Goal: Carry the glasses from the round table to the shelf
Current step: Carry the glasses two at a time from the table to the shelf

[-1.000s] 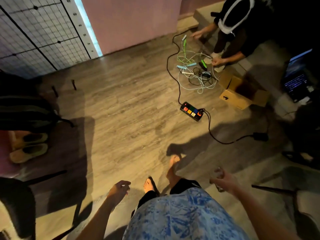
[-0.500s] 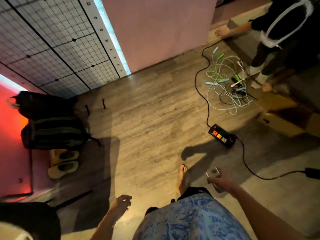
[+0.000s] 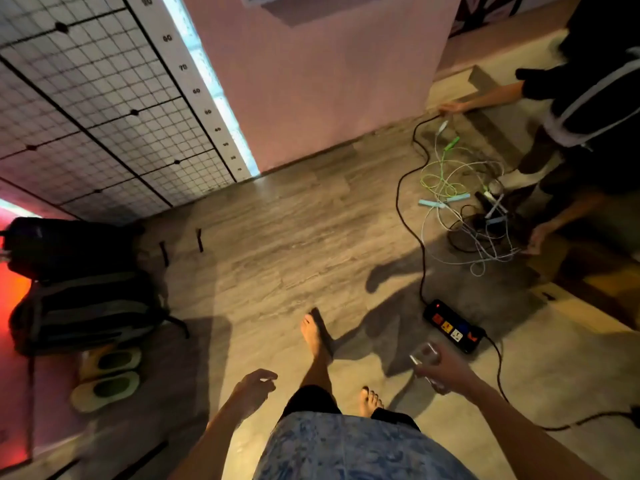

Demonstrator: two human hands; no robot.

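Observation:
My right hand (image 3: 445, 370) grips a small clear glass (image 3: 425, 355) at waist height, above the wooden floor and close to a power strip. Part of the glass shows above my fingers and part below them. My left hand (image 3: 255, 388) hangs beside my hip with its fingers loosely curled and nothing in it. Neither the round table nor the shelf is in view.
A black power strip (image 3: 453, 326) and its cable lie on the floor ahead right, beside a tangle of cables (image 3: 460, 206). A crouching person (image 3: 585, 109) handles them. Dark bags (image 3: 79, 278) and slippers (image 3: 107, 379) sit at the left by a wire grid wall (image 3: 93, 109).
I have stepped forward and turned left: the power strip and cables slid right and nearer, the bags and grid wall came further into view. My right hand keeps the glass.

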